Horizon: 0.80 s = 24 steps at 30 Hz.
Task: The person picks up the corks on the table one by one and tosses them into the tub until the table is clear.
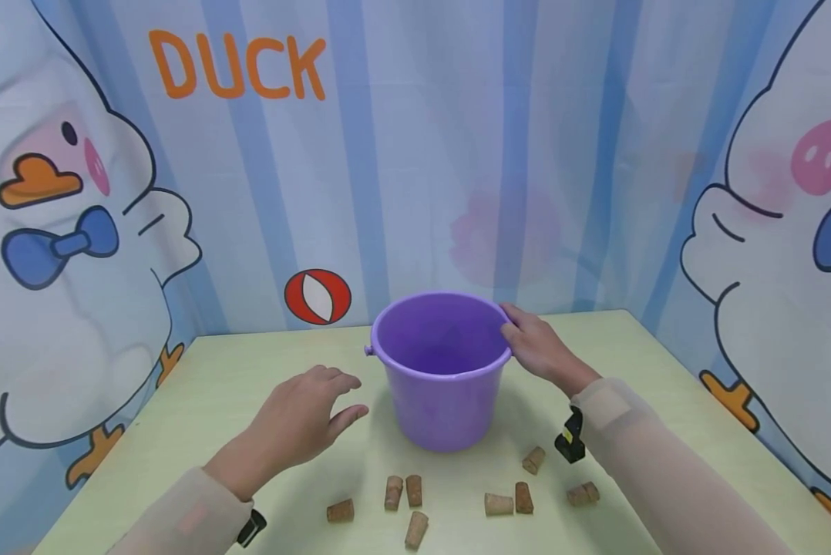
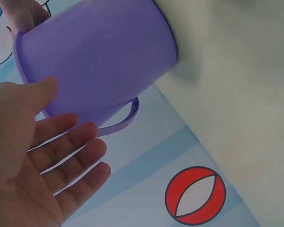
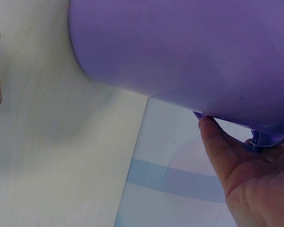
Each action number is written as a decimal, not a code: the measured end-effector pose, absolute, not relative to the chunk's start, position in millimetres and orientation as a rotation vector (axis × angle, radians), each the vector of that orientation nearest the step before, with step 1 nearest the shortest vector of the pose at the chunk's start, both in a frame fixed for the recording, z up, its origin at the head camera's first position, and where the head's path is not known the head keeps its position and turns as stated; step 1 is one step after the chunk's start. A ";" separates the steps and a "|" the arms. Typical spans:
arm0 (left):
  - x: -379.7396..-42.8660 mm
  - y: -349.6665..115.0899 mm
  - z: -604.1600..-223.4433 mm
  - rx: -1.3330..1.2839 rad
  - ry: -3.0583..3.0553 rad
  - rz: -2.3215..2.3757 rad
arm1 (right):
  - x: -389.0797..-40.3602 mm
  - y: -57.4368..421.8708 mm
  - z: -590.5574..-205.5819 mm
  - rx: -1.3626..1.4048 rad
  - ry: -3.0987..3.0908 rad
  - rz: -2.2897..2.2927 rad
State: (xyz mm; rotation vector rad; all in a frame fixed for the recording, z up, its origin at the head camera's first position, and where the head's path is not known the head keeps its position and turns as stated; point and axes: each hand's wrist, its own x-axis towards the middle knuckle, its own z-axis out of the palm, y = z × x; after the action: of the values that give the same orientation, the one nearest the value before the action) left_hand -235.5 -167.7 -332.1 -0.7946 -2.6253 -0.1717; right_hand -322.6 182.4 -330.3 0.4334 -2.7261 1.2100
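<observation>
Bucket [image 1: 446,408] upright | right hand [image 1: 542,347] grips rim [image 1: 445,377] | left hand [image 1: 301,420] beside

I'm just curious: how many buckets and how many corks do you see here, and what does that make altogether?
Purple bucket: 1
Brown corks: 8
Total: 9
</observation>
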 end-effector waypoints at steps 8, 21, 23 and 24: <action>-232.9 -170.5 -343.0 -0.793 -2.680 -0.176 | -323.3 182.1 -330.8 0.429 -2.726 1.202; -229.0 -174.9 -358.4 -0.839 -2.771 -0.207 | -324.5 182.4 -330.9 0.427 -2.723 1.199; -228.2 -175.7 -361.7 -0.846 -2.792 -0.210 | -324.4 182.1 -331.0 0.426 -2.723 1.199; -227.8 -176.2 -363.1 -0.852 -2.801 -0.214 | -324.5 182.0 -331.1 0.427 -2.722 1.199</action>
State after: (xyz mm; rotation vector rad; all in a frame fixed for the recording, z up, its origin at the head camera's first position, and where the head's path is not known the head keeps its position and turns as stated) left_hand -227.8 -176.2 -363.1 -0.8518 -2.8006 -0.2138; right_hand -324.5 182.0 -331.1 0.4268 -2.7218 1.1993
